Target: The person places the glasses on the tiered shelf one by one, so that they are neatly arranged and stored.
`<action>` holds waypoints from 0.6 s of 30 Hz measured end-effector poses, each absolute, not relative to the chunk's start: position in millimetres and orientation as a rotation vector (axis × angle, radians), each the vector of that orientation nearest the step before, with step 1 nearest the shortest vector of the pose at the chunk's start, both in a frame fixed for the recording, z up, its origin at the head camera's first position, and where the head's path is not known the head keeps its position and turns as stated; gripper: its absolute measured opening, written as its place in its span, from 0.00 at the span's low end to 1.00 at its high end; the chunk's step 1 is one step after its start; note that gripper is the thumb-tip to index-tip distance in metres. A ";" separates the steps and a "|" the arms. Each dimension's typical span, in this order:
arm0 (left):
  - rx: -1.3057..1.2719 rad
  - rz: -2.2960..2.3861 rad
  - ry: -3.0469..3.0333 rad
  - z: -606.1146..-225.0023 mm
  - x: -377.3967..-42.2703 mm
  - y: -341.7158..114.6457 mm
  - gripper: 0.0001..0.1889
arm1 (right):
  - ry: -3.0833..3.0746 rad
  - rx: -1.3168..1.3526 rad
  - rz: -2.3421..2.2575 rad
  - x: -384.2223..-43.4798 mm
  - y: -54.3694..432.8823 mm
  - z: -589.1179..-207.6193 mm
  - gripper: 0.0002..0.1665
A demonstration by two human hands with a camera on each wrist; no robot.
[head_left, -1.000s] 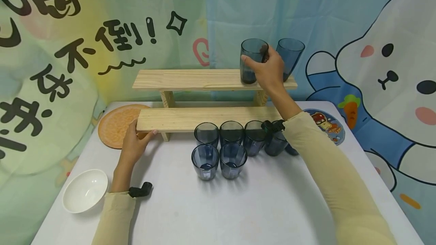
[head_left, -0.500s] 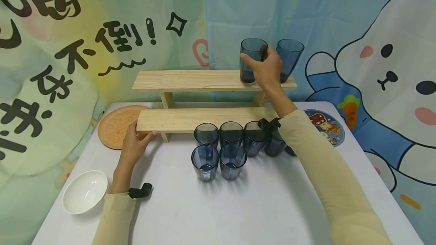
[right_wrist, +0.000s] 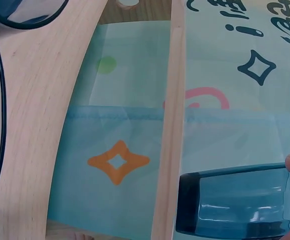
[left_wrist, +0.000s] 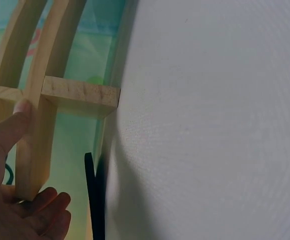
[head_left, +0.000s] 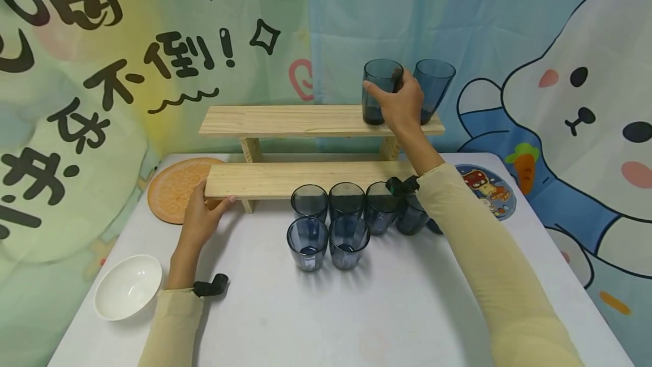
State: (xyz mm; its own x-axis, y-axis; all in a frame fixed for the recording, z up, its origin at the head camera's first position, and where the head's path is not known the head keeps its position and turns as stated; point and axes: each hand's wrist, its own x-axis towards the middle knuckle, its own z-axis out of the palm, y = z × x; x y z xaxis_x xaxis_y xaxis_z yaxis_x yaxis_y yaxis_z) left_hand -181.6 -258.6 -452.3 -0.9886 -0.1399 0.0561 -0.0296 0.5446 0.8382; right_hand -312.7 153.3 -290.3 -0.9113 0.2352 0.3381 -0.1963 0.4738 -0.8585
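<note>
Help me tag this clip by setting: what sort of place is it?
Probably a staged tabletop set: a cartoon backdrop hangs behind a white table bearing a wooden shelf.

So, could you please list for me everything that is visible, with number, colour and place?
upper board: one, pale wood, behind and above the lower
lower board: one, pale wood
upper glasses: two, blue, upper board's right part
table glasses: at least six, blue, centre-right, some partly covered
orange disc: one, back left
bowl: one, white, left
cartoon disc: one, blue, back right
table: one, white, underneath
backdrop: green-yellow-blue, behind
wrist devices: two, black, wrists
sleeves: two, pale yellow, forearms
left hand: one, bare, gripping lower board's left end
right hand: one, bare, holding the left upper glass
</note>
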 end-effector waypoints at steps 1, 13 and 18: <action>0.148 -1.436 -2.659 -452.0 -181.4 -258.5 0.49 | -2.316 -0.035 1.424 -313.0 153.7 -290.5 0.40; 0.161 -1.434 -2.662 -450.9 -180.6 -258.0 0.49 | -2.385 -0.064 1.437 -311.0 155.0 -290.6 0.55; 0.163 -1.437 -2.668 -451.7 -181.3 -258.8 0.49 | -2.385 -0.046 1.450 -307.7 154.8 -291.5 0.56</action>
